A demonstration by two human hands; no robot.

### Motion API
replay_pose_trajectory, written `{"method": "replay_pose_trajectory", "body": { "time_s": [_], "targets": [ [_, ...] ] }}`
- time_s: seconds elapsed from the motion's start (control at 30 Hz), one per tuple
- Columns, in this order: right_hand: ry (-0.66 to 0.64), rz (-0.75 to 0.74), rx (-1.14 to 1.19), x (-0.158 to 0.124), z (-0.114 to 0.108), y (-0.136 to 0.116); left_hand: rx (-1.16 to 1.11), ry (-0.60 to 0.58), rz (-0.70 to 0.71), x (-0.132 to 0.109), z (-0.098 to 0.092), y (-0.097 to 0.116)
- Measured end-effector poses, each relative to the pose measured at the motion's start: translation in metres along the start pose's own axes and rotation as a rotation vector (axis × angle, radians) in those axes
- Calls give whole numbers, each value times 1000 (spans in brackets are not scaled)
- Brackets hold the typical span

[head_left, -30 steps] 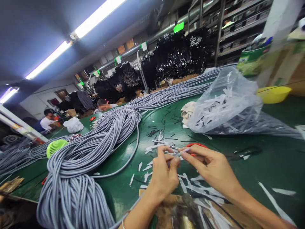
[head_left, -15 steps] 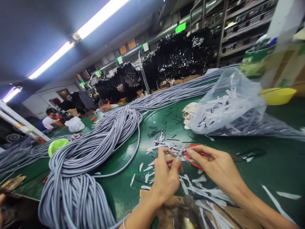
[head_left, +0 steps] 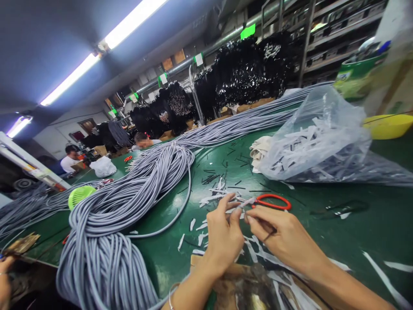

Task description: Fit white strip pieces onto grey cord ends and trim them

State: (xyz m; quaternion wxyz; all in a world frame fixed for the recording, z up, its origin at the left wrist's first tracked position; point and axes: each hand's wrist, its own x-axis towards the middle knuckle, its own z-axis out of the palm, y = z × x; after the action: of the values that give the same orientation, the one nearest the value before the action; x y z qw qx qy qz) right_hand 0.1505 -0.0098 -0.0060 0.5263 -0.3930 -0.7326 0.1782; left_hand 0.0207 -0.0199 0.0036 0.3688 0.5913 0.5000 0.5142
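Observation:
My left hand pinches a pale grey cable end between thumb and fingers; its whitish covering points up and right. Close beside it, the fingertips of my right hand are pressed together at the near side of that end. What exactly they grip is too small to make out, and a dark strand shows under the curled fingers. Just beyond both hands, scissors with red handles lie on the green table. White scraps and short black pieces are scattered around.
A large coil of grey cable fills the left side and stretches to the back. On the right sit a clear bag of white scraps, a cloth and a yellow bowl. Other people work at the far left; another person's hand shows at the left edge.
My right hand has drawn back and down from the tip of the cable end to its near side, with fingers more curled. The red scissor handles show more fully now.

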Motion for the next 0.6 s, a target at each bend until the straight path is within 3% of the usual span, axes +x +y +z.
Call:
{"method": "replay_pose_trajectory", "body": {
  "time_s": [0.17, 0.27, 0.33, 0.43, 0.6],
  "targets": [
    [-77, 21, 60, -1, 2, -2, -488, -195, -263, 11, -5, 5],
    [-83, 124, 58, 0, -6, 2, -516, -227, -318, 13, -5, 9],
    [13, 220, 90, 2, -13, 5, -443, -246, -319, 12, -3, 10],
    [75, 307, 213, 6, -22, 6, -270, -304, -240, 8, -3, 9],
    [-115, 309, 378, 11, -23, 2, 46, -312, 97, 2, -9, 8]
  ]
}}
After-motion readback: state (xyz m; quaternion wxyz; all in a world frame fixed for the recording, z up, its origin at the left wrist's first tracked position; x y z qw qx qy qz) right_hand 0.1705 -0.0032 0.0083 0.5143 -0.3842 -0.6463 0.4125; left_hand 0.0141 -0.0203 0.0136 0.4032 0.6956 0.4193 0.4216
